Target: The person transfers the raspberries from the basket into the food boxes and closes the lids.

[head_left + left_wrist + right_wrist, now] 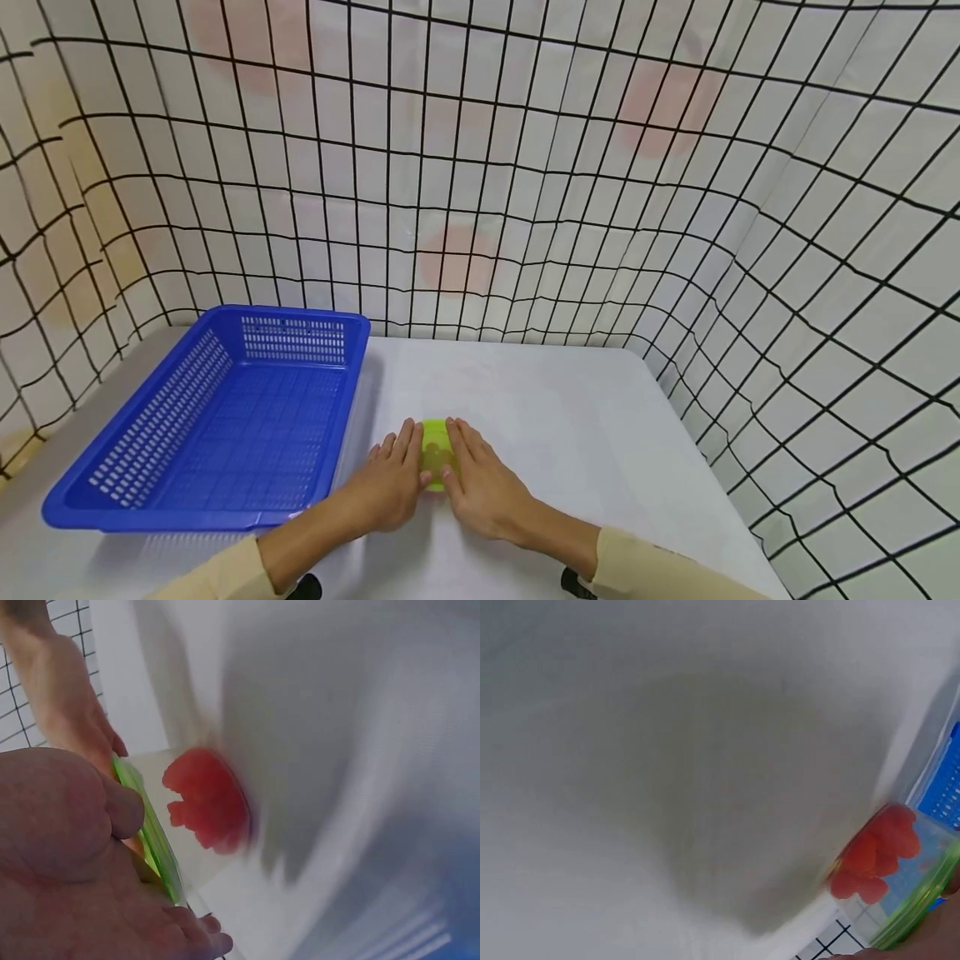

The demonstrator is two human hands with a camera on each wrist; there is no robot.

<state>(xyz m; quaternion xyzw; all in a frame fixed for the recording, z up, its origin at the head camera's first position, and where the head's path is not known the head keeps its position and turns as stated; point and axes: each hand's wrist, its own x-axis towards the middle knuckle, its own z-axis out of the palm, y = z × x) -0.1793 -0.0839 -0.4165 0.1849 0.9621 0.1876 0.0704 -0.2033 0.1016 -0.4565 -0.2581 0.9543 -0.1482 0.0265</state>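
Note:
A small clear container (928, 838) with a bright green lid (437, 454) stands on the table. Red rounded pieces (877, 851) lie at its bottom, seen through the clear wall in both wrist views. My left hand (392, 487) rests along the lid's left edge, fingers straight and pointing away from me. On the opposite edge, my right hand (487, 493) lies with its fingers extended too. Both thumbs reach inward over the near end of the lid. The left wrist view shows the left palm (60, 847) pressed close over the green rim.
A large blue plastic basket (180, 522) with slotted sides stands to the left, close to my left forearm. White cloth or sheeting covers the table (570, 425). Black netting (480, 162) rises around the back and both sides.

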